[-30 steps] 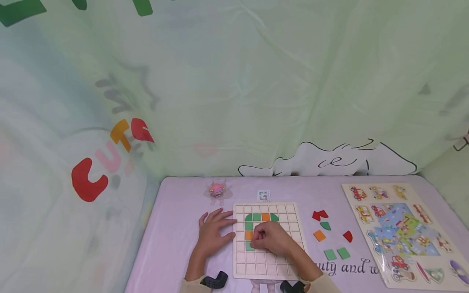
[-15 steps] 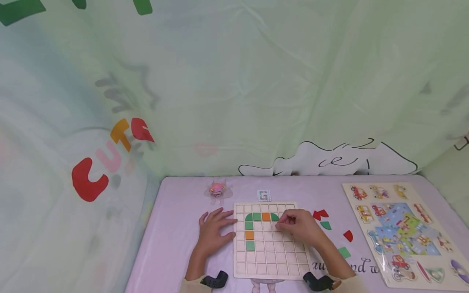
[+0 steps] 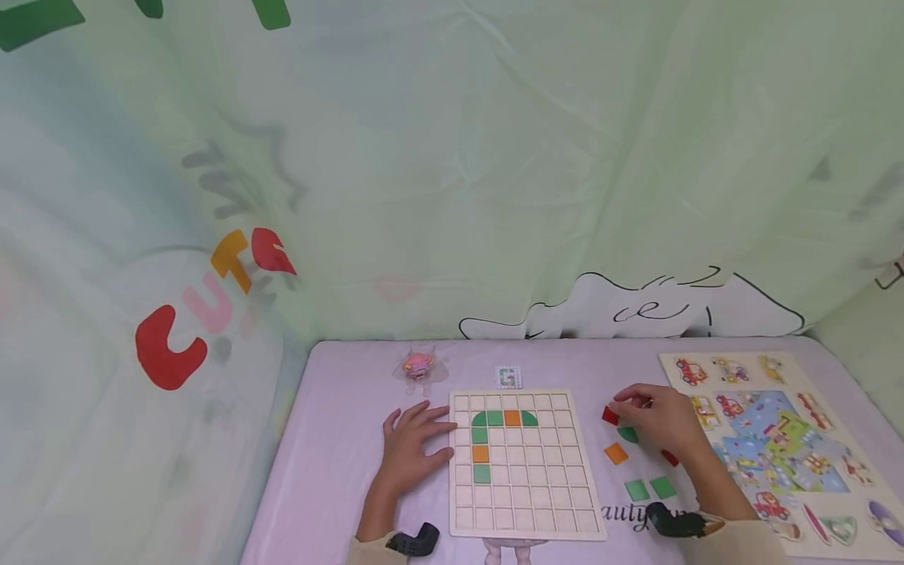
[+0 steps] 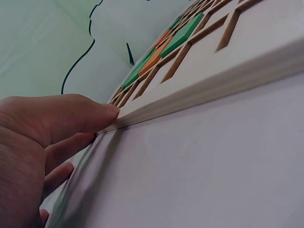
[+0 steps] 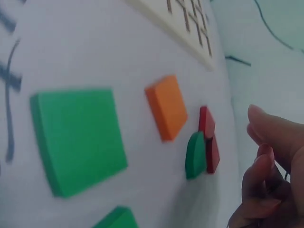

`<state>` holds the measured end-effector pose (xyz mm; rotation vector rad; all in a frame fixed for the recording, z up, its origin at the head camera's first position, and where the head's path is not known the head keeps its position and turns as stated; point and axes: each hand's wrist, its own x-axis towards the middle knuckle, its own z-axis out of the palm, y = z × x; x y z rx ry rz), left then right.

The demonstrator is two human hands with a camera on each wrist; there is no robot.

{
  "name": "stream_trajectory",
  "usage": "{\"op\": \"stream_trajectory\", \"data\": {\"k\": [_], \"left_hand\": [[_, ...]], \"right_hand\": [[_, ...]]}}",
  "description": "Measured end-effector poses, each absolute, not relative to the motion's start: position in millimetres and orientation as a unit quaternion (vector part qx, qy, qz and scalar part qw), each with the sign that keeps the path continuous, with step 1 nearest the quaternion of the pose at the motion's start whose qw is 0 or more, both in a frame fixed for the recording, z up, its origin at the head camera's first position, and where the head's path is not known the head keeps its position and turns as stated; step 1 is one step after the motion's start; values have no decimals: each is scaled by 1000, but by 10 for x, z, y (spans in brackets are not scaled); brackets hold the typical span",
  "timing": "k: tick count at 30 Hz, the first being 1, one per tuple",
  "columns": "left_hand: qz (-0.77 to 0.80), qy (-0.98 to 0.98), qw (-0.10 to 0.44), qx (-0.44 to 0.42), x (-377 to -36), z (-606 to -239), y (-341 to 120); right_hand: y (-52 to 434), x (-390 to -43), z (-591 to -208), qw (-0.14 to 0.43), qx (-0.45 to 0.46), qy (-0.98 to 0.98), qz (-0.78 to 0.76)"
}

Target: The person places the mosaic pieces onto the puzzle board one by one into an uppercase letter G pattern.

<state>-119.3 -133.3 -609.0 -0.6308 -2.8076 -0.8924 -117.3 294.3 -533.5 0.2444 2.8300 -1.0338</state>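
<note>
A wooden grid board [image 3: 537, 486] lies on the lilac table. It holds an arc of green and orange tiles [image 3: 503, 418] and, down its left column, an orange tile [image 3: 480, 453] over a green tile [image 3: 482, 473]. My left hand [image 3: 417, 447] lies flat, its fingers [image 4: 71, 118] touching the board's left edge [image 4: 228, 61]. My right hand [image 3: 639, 408] hovers right of the board, fingers [image 5: 270, 137] loosely curled and holding nothing, just over the red pieces [image 3: 610, 416] [image 5: 207, 137]. Beside them lie a green quarter-round [image 5: 194, 154], an orange square [image 3: 616, 453] [image 5: 166, 107] and two green squares [image 3: 650, 488] [image 5: 78, 137].
A vehicle picture puzzle [image 3: 770, 439] fills the table's right side. A pink toy [image 3: 418, 365] and a small card [image 3: 508, 377] sit behind the board. A green printed curtain hangs close behind the table. Another red piece [image 3: 669, 457] lies partly under my right wrist.
My right hand left a green tile in the board's left column, then moved right, off the board, to the loose pieces. My left hand has stayed put.
</note>
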Motion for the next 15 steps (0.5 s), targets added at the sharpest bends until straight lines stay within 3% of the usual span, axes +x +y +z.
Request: {"op": "stream_trajectory", "data": {"k": [15], "left_hand": [[-306, -927, 64, -209, -1185, -6068, -1335]], "right_hand": [[3119, -1199, -5564, 78, 103, 937, -324]]}}
